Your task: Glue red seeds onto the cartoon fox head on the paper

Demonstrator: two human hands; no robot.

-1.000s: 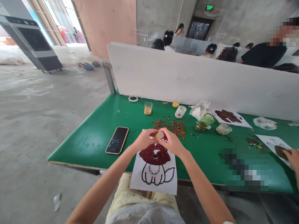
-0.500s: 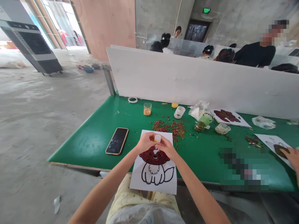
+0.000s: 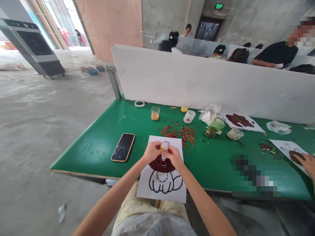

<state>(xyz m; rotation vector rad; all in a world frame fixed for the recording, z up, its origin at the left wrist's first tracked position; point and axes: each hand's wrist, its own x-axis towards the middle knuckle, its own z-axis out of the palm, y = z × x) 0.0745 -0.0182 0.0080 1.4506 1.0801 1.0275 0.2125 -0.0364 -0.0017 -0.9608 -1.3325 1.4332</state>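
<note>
A small white and yellow bottle is held between both hands, above the top part of a drawing sheet. My left hand closes round it from the left, and my right hand grips it from the right. The sheet shows an outlined animal; its head is covered with dark red grains, while its body and tail are plain white. The sheet hangs over the table's front edge. Loose red and green beans lie just behind it. My hands hide part of the animal's head.
A phone lies left on the green table. Behind are a cup of yellow kernels, a tape roll, a clear cup and a tipped green jar. At right, another person's hand touches a sheet.
The bottle and my hands have shifted slightly, uncovering a bit of the drawing's top and covering some of the head's upper left. The person in black behind the partition has moved right.
</note>
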